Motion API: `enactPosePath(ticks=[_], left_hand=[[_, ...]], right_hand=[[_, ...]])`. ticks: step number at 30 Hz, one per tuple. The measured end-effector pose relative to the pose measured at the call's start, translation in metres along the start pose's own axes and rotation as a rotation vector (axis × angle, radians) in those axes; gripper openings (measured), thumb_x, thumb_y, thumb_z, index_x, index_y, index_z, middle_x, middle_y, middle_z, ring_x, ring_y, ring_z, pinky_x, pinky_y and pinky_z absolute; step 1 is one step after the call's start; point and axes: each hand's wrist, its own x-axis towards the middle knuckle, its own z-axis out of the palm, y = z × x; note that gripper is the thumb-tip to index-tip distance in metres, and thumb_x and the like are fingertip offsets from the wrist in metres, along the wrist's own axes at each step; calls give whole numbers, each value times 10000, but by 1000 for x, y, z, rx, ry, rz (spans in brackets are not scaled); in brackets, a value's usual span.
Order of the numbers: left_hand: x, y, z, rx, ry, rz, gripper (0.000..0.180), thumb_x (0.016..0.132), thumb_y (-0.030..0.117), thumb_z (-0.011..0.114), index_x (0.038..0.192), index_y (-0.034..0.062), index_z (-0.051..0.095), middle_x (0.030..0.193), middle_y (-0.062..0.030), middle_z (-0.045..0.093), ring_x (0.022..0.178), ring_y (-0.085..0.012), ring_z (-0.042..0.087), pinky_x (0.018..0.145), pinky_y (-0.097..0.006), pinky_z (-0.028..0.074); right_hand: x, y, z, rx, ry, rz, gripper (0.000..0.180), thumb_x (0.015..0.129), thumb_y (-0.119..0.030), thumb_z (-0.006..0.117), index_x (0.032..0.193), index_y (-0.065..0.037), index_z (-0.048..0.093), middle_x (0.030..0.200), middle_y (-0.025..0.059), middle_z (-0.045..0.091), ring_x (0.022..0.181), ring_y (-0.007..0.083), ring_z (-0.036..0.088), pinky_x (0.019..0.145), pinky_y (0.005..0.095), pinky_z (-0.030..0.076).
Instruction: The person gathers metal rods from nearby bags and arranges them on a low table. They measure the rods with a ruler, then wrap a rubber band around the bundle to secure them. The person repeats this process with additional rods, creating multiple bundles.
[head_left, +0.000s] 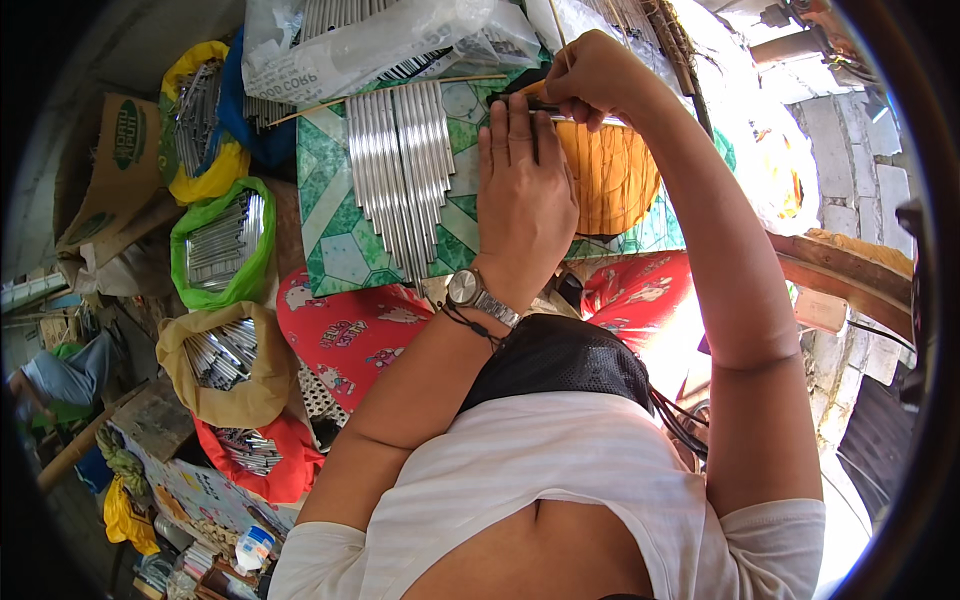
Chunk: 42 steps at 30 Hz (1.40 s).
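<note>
My left hand (525,200), a metal watch on its wrist, lies flat with its fingers stretched out. Its fingertips touch the dark upper edge of a rounded orange-brown slatted piece (610,185). At the same edge my right hand (605,80) is closed in a pinch, with a thin tan strand (558,30) running up from its fingers; whether that is cord or stick is hard to tell. Left of my left hand, two sets of silver metal tubes (398,170) lie side by side, stepped in length, below a long thin stick (400,92).
The green patterned tabletop (335,230) sits over my lap. Clear plastic bags (370,50) of tubes lie across its back. Down the left stand yellow (205,120), green (222,245), tan (225,365) and red (262,465) bags of metal tubes, beside a cardboard box (120,165).
</note>
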Motion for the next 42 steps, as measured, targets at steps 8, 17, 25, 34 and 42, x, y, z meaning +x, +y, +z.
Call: enactPosePath(ticks=[8,17,25,34,42], left_hand=[[0,-1,4,-14,18,-3,350,960,127,535,1237,-81,586,1368,-303,528,1317,-463,480,1107,-526,387],[0,0,3,8,34,20,354,966,136,527,1240,-80,582,1388,-303,508,1322,-457,473,1104,-542,382],[0,1,2,-29,7,-5,388,989,157,502,1293,-81,528,1426,-301,476,1357,-458,432,1138,-539,344],[1,4,-5,-14,9,-16,398,999,176,510,1298,-85,536,1476,-296,424,1380,-457,402,1152,-540,324],[-1,2,-6,-39,41,26,389,976,200,547,1272,-52,567,1426,-233,466,1368,-399,415,1160,-557,297]], right_hand=[[4,-3,2,33,9,64,120,795,-47,692,742,60,686,654,129,696,526,206,694,493,284,578],[-5,-5,-4,155,49,107,157,856,-80,743,853,66,686,678,148,687,519,195,674,469,306,587],[-38,18,-44,289,152,139,110,887,-57,691,875,52,680,726,142,717,532,186,683,464,304,582],[-46,28,-51,69,277,96,440,868,-208,780,1131,121,654,865,205,732,588,235,713,443,306,575],[-130,39,-90,10,564,-250,397,883,-262,760,1191,-19,702,1004,116,744,714,143,689,552,254,536]])
